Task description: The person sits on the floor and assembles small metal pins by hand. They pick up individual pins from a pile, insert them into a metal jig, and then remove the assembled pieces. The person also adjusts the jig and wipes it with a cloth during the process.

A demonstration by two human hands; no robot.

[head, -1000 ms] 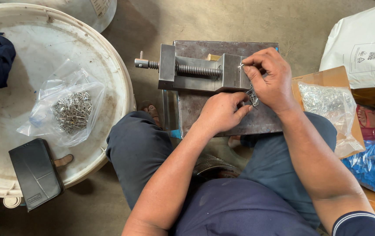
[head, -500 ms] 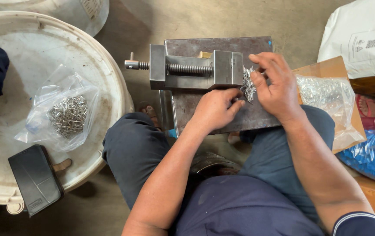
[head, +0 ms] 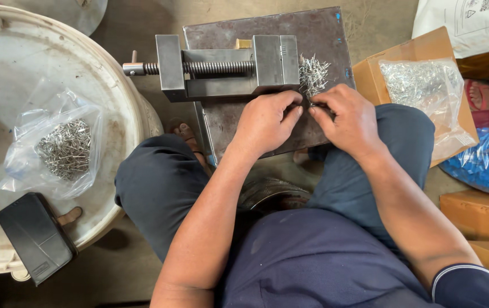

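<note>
A loose heap of small bright metal pins [head: 313, 73] lies on the grey steel plate [head: 324, 34], touching the end of the machine vise [head: 227, 67]. The pins are thin, short and shiny, tangled in all directions.

Just below the heap, the left hand [head: 267, 121] and the right hand [head: 351, 120] meet with fingers curled and tips pinched together over something too small to make out; whether a pin sits between them cannot be told.

The vise is dull grey steel, blocky, with a threaded screw running along its middle and a small handle at the end away from the pins. The plate under it is scuffed and stained.

Beyond the pins from the vise, a brown cardboard box [head: 370, 74] carries a clear plastic bag [head: 421, 85] full of the same silvery pins. On the vise's handle side stands a round white plastic tub [head: 113, 97], worn and smudged, holding another clear bag of pins [head: 62, 149] and a black rectangular case [head: 35, 236] resting on its rim.
</note>
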